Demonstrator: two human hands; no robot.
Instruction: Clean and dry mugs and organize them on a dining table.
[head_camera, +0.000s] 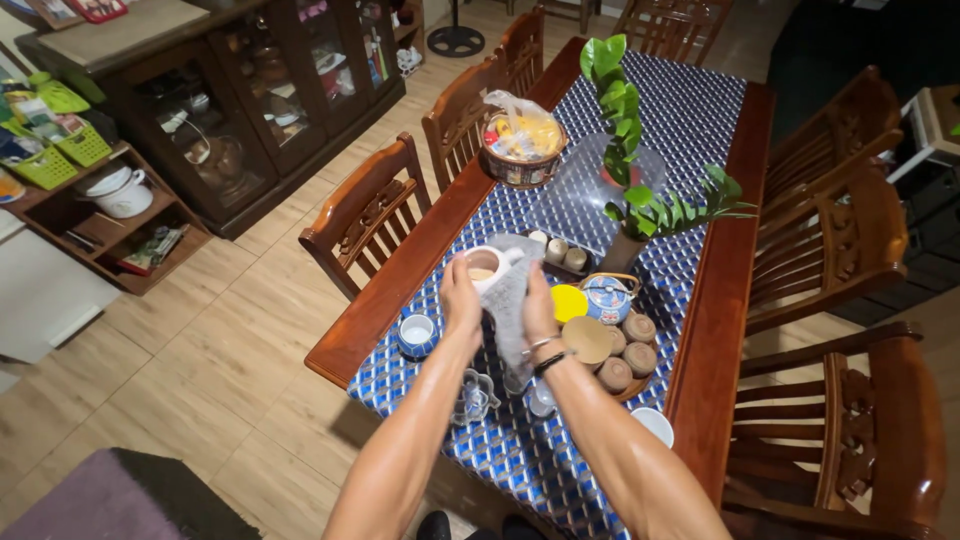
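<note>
A long wooden table (722, 300) carries everything, covered by a blue patterned cloth (690, 110). Just left of the left hand (460, 297) sits a small blue-and-white cup (416, 333). Below the hands stand a clear glass jug (472, 397) and small glasses (541, 400). Right of the right hand (538, 305) lie a yellow lid (569, 302), a blue teapot (607, 297) and a tray of brown clay cups (627, 358). Beyond the hands stand a potted plant (630, 190) and a basket of wrapped goods (522, 150). A white cup (654, 424) sits near the table's edge, lower right.
</note>
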